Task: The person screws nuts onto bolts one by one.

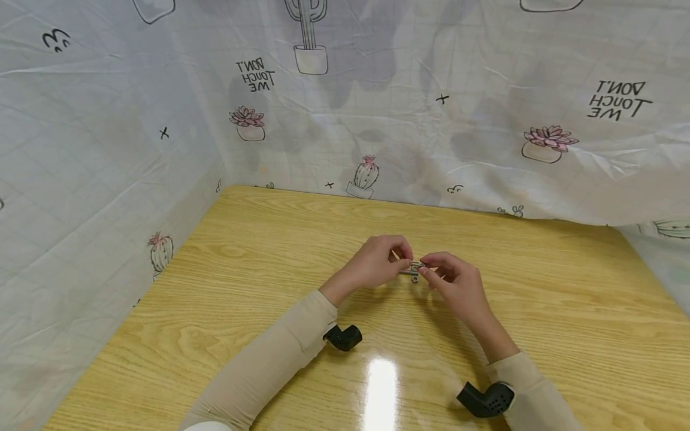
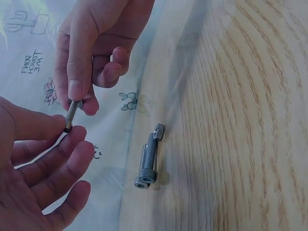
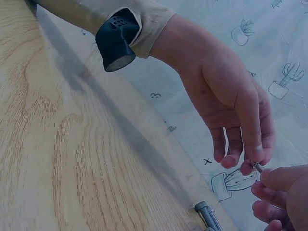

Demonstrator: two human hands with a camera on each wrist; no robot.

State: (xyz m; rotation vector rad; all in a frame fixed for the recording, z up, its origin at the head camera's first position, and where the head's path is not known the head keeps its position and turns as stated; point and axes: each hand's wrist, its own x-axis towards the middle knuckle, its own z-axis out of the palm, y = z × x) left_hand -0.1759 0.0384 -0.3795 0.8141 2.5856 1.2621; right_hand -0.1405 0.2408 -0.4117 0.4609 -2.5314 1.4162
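My left hand (image 1: 376, 262) and right hand (image 1: 457, 286) meet over the table, fingertips close together. Between them is a small threaded bolt (image 2: 72, 113), one end pinched by the left thumb and fingers. At its other end, the right thumb and index finger pinch a small metal piece that looks like a nut (image 2: 80, 103), partly hidden by the fingertips. Below the hands, socket-head bolts (image 2: 148, 161) lie side by side on the wood. A hex nut (image 2: 159, 131) rests at their threaded ends.
The wood-grain table (image 1: 259, 287) reaches back to a printed cloth (image 1: 409, 137) hanging behind and along the left side. Black wrist devices (image 1: 345, 338) sit on both beige sleeves. A bright light reflection (image 1: 380, 392) shows on the near tabletop.
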